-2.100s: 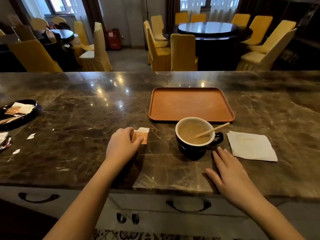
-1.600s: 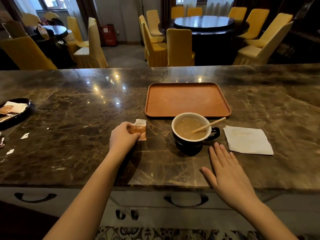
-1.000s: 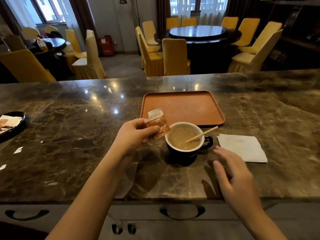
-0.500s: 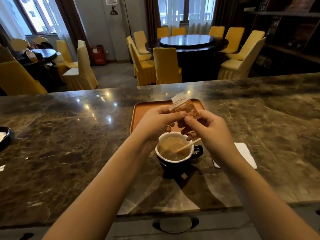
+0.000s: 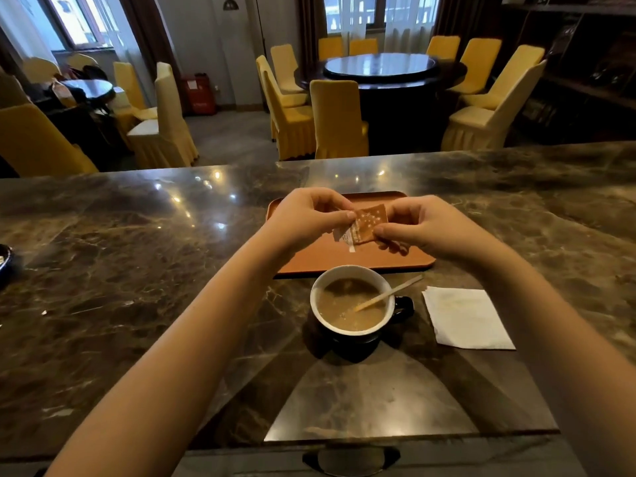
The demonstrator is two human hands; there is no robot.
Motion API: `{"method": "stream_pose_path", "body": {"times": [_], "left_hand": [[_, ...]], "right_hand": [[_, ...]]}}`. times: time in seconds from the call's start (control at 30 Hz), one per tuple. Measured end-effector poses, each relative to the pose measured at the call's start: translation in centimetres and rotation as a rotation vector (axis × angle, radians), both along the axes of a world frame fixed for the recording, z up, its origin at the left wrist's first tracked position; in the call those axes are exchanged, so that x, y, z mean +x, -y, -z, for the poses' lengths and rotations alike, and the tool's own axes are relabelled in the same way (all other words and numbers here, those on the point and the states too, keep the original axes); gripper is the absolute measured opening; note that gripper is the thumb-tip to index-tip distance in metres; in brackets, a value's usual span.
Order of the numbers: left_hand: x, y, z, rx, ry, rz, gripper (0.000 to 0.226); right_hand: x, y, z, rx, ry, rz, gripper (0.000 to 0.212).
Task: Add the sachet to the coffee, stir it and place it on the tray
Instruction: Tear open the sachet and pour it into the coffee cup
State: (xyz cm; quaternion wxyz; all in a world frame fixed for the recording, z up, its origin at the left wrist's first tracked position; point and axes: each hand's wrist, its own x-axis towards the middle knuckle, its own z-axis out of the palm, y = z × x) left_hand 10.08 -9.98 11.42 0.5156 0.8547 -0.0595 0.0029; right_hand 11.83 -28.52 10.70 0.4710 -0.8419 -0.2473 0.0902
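A small orange sachet (image 5: pixel 367 223) with white stars is held up in the air between both hands, above the tray's near half. My left hand (image 5: pixel 306 215) pinches its white left end; my right hand (image 5: pixel 425 228) pinches its right side. Below stands a black cup (image 5: pixel 351 306) with a white inside, full of milky coffee, on the marble counter. A wooden stir stick (image 5: pixel 389 297) leans in it toward the right. The orange tray (image 5: pixel 344 259) lies just behind the cup, partly hidden by my hands.
A white napkin (image 5: pixel 464 318) lies right of the cup. A black dish (image 5: pixel 5 259) sits at the counter's far left edge. Yellow-covered chairs (image 5: pixel 339 118) and round dark tables (image 5: pixel 382 68) fill the room beyond the counter.
My left hand lifted the sachet off the counter, and my right hand left the counter to grip it too. The sachet now lies flat between both hands, its left end pulled apart.
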Motion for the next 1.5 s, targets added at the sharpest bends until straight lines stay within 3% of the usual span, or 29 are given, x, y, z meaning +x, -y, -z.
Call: {"method": "stream_pose_path", "body": {"times": [0.33, 0.6, 0.87, 1.5], "left_hand": [[-0.1, -0.6, 3.2, 0.17, -0.011, -0.021, 0.009], [-1.0, -0.8, 4.5, 0.057, -0.046, -0.107, 0.011], [-1.6, -0.9, 4.8, 0.069, -0.034, -0.103, 0.014], [-2.1, -0.4, 4.8, 0.117, -0.006, -0.08, 0.013]], "right_hand": [[2.7, -0.5, 2.2, -0.147, 0.072, -0.109, 0.004], [2.2, -0.2, 3.4, -0.047, 0.035, -0.12, 0.013], [1.3, -0.7, 3.7, -0.045, 0.159, -0.099, 0.01], [0.7, -0.3, 3.4, -0.016, 0.144, -0.11, 0.012]]}}
